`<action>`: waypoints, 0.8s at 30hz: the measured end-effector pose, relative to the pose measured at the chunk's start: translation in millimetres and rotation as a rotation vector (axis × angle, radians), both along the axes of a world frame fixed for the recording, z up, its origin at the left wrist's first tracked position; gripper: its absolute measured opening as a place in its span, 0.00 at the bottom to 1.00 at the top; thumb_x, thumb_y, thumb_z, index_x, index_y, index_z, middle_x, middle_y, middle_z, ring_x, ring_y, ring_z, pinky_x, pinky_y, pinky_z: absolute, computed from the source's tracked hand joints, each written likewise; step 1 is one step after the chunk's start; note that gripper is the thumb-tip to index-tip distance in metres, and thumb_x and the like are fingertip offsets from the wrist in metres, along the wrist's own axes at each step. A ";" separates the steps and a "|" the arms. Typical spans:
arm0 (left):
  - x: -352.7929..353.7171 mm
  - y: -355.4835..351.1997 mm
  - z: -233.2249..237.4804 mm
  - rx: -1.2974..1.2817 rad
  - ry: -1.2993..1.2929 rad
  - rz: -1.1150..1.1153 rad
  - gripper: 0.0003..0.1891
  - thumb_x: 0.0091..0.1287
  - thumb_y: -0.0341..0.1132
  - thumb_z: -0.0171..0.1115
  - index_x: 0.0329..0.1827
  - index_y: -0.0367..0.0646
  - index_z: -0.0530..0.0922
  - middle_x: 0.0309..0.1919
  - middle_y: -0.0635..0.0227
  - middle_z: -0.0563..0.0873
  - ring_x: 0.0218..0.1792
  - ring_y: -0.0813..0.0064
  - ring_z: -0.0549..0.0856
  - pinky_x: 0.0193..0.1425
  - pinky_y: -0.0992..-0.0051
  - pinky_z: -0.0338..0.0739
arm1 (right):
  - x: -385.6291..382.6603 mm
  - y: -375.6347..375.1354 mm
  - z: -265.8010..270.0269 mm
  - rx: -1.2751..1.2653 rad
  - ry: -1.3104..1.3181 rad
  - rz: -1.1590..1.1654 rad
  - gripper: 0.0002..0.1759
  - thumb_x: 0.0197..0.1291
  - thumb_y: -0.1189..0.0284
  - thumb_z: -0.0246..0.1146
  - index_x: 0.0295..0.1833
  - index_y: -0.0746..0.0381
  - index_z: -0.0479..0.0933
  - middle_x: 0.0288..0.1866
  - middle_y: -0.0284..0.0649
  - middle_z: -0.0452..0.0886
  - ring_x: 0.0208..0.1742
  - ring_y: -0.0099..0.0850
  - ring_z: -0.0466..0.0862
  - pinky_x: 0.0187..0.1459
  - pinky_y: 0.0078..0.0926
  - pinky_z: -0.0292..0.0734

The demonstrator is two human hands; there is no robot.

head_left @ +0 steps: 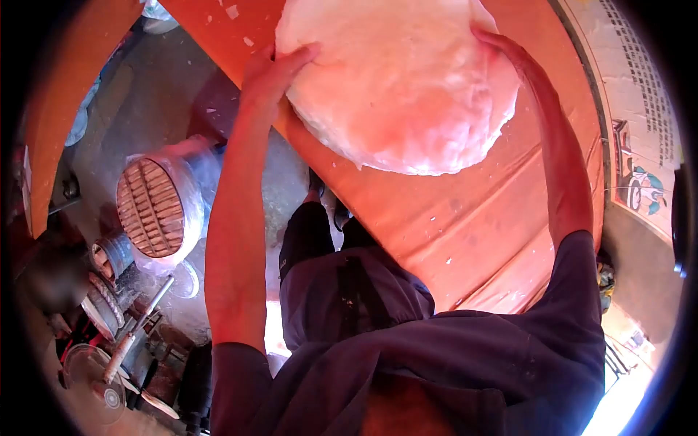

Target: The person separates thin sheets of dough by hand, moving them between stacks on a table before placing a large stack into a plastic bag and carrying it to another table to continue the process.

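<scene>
A large, thick, round white slab (pixel 400 87) with an uneven edge lies over the orange-covered table (pixel 436 225), its far side cut off by the top of the view. I cannot make out what it is made of. My left hand (pixel 285 67) grips its left edge, thumb on top and the other fingers mostly hidden. On the opposite edge, my right hand (pixel 502 43) also holds it, with the thumb over the surface and fingertips out of sight. Small white scraps are scattered on the cover.
On the floor to the left stands a plastic-wrapped round container (pixel 190 211) with a slatted wooden face (pixel 150 208). A fan (pixel 94 381) and assorted tools crowd the lower left. A printed cardboard panel (pixel 640 109) borders the table's right side.
</scene>
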State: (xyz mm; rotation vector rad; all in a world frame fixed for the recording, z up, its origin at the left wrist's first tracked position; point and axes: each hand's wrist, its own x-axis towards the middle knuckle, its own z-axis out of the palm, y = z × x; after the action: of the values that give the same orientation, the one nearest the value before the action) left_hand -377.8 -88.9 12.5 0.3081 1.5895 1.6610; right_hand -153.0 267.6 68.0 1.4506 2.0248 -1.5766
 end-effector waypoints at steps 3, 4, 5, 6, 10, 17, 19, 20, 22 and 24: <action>-0.3 -0.1 2.0 -0.026 -0.012 0.004 0.27 0.55 0.41 0.77 0.53 0.34 0.80 0.46 0.64 0.86 0.47 0.73 0.84 0.53 0.74 0.78 | 5.6 -7.9 2.7 -0.006 0.060 -0.034 0.35 0.54 0.45 0.69 0.60 0.57 0.79 0.54 0.33 0.83 0.56 0.26 0.78 0.63 0.27 0.67; -0.4 0.6 3.4 -0.038 -0.003 0.009 0.26 0.55 0.41 0.77 0.53 0.34 0.80 0.46 0.64 0.86 0.47 0.73 0.84 0.53 0.74 0.78 | 5.4 -14.5 5.1 -0.009 0.110 -0.059 0.35 0.54 0.44 0.69 0.61 0.57 0.79 0.55 0.33 0.82 0.58 0.26 0.78 0.64 0.26 0.66; 0.1 0.2 4.3 -0.052 0.005 0.013 0.26 0.56 0.41 0.76 0.53 0.35 0.80 0.46 0.64 0.87 0.47 0.73 0.84 0.54 0.74 0.78 | 6.1 -15.3 4.7 -0.037 0.122 -0.039 0.36 0.55 0.44 0.68 0.62 0.57 0.78 0.57 0.33 0.81 0.59 0.26 0.77 0.64 0.27 0.65; 0.1 -0.3 4.1 -0.067 0.010 0.018 0.26 0.56 0.41 0.76 0.53 0.35 0.80 0.46 0.65 0.87 0.47 0.73 0.84 0.54 0.74 0.77 | 6.4 -14.1 2.8 -0.066 0.134 -0.020 0.36 0.55 0.45 0.68 0.63 0.57 0.77 0.59 0.33 0.80 0.61 0.26 0.76 0.65 0.27 0.65; -2.1 1.4 5.0 -0.070 -0.013 -0.016 0.23 0.59 0.38 0.74 0.53 0.35 0.80 0.47 0.62 0.86 0.47 0.74 0.84 0.53 0.74 0.78 | 11.2 -9.9 5.9 0.098 0.083 0.098 0.34 0.60 0.46 0.64 0.64 0.58 0.77 0.55 0.37 0.82 0.56 0.30 0.78 0.63 0.28 0.67; 0.2 -0.8 8.3 -0.039 -0.036 -0.005 0.25 0.60 0.36 0.74 0.58 0.35 0.77 0.50 0.62 0.85 0.49 0.71 0.85 0.54 0.72 0.79 | 19.0 3.4 0.2 0.385 -0.016 0.355 0.28 0.68 0.51 0.57 0.65 0.57 0.77 0.50 0.39 0.82 0.50 0.31 0.78 0.60 0.30 0.68; -2.3 1.0 0.6 -0.021 -0.022 -0.025 0.28 0.60 0.35 0.73 0.62 0.34 0.74 0.54 0.59 0.84 0.52 0.68 0.84 0.55 0.69 0.81 | 44.1 21.3 -27.0 0.476 0.296 0.492 0.25 0.72 0.56 0.53 0.67 0.56 0.76 0.57 0.38 0.81 0.56 0.30 0.77 0.64 0.32 0.66; 1.4 3.5 3.5 -0.022 -0.019 -0.022 0.28 0.61 0.35 0.73 0.62 0.34 0.74 0.53 0.59 0.84 0.52 0.67 0.84 0.55 0.69 0.81 | 48.0 28.1 -37.1 0.425 0.414 0.530 0.24 0.73 0.57 0.52 0.67 0.56 0.75 0.61 0.38 0.79 0.59 0.30 0.76 0.65 0.32 0.65; 3.0 1.9 10.8 -0.034 -0.002 0.005 0.28 0.61 0.34 0.72 0.62 0.34 0.75 0.53 0.58 0.84 0.51 0.67 0.85 0.54 0.69 0.81 | 47.6 20.3 -31.2 0.404 0.501 0.570 0.24 0.73 0.58 0.51 0.67 0.57 0.75 0.62 0.38 0.78 0.61 0.30 0.74 0.67 0.33 0.63; 0.0 1.7 13.1 -0.064 -0.033 -0.027 0.29 0.61 0.34 0.72 0.64 0.35 0.73 0.56 0.60 0.82 0.55 0.69 0.82 0.58 0.70 0.78 | 48.0 12.9 -25.9 0.411 0.549 0.597 0.24 0.74 0.59 0.50 0.68 0.57 0.74 0.64 0.39 0.77 0.63 0.31 0.73 0.68 0.33 0.61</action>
State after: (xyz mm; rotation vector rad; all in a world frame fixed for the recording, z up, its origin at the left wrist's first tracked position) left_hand -377.8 -87.3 25.6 0.2666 1.6032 1.5839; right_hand -105.0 280.6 42.1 0.3897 2.8553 -1.4316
